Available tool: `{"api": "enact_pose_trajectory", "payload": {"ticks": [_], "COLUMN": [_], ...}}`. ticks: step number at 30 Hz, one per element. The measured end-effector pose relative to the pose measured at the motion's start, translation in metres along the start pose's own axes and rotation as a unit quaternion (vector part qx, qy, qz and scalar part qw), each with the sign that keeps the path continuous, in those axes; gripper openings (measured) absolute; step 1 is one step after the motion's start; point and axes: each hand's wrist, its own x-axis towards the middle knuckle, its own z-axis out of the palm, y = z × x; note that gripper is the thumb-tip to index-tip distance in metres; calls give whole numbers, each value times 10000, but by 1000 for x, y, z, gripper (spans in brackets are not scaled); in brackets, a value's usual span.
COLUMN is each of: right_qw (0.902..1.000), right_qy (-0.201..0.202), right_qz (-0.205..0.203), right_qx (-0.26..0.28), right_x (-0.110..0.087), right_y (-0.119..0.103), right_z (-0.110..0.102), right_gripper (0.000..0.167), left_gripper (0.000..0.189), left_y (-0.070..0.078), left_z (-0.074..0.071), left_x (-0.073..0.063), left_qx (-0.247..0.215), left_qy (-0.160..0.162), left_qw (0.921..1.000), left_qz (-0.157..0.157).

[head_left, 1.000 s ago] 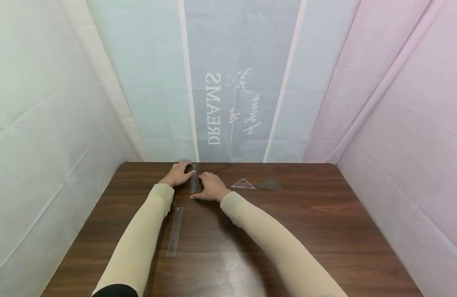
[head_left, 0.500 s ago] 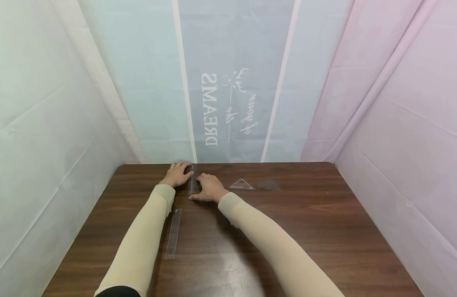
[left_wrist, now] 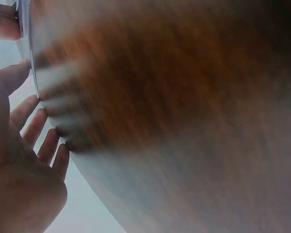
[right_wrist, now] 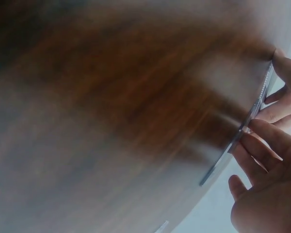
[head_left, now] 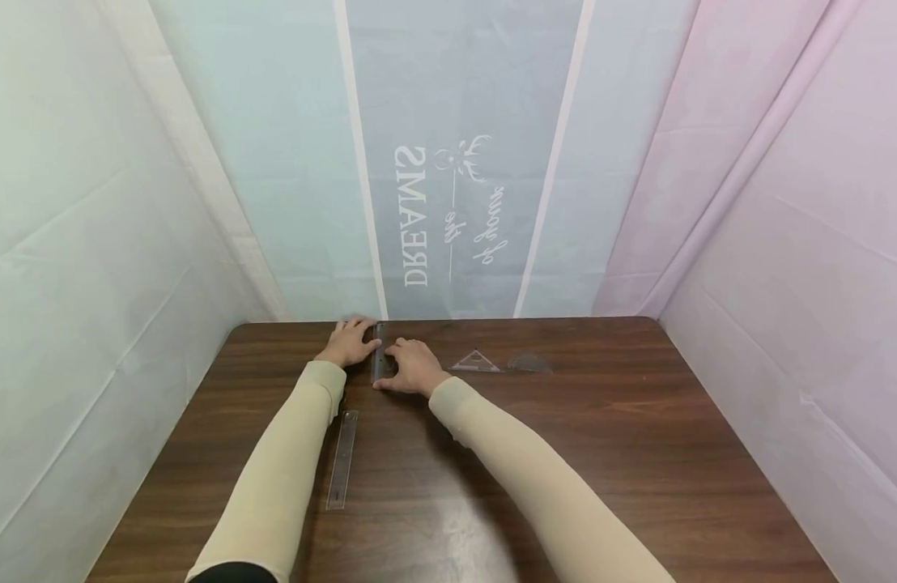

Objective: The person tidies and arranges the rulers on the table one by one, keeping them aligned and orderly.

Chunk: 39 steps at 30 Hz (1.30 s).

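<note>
A clear ruler (head_left: 379, 362) lies at the table's far edge, pointing away from the person. The left hand (head_left: 349, 342) is at its far left side, thumb and index fingertips at the ruler, the other fingers spread. In the left wrist view, the straight fingers of the left hand (left_wrist: 26, 160) meet the tabletop. The right hand (head_left: 414, 368) holds the ruler from the right, thumb at the near end and fingertips along its side. The right wrist view shows the right hand (right_wrist: 274, 160) with bent fingers against the ruler (right_wrist: 264, 90).
Another clear ruler (head_left: 342, 460) lies nearer the person, beside the left forearm. To the right of the right hand are a clear set square (head_left: 476, 368) and a clear protractor (head_left: 530, 363). The brown wooden table (head_left: 601, 453) ends at a hanging cloth (head_left: 463, 97) behind it.
Both hands stay at the ruler. The right thumb shifts very slightly at its near end. The head view moves a little.
</note>
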Motion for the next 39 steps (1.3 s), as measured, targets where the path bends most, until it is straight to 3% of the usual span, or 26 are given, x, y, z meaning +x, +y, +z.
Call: {"api": "enact_pose_trajectory", "payload": {"ticks": [14, 22, 31, 39], "right_qw": [10000, 9998, 9999, 9998], "right_qy": [92, 147, 143, 138], "right_qz": [3, 93, 88, 96], "right_qx": [-24, 1, -2, -53], "right_x": [5, 6, 3, 1], "right_y": [1, 3, 0, 0], "right_z": [-5, -3, -1, 3], "right_gripper": [73, 72, 71, 73], "left_gripper": [59, 58, 55, 54], "left_y": [3, -2, 3, -4], "left_z": [-7, -3, -3, 6], "left_x": [3, 14, 7, 10], "left_qx": [-42, -5, -125, -357], "left_qy": [103, 23, 164, 122], "left_qw": [9999, 10000, 9996, 9992], "left_qz": [-56, -79, -193, -126]}}
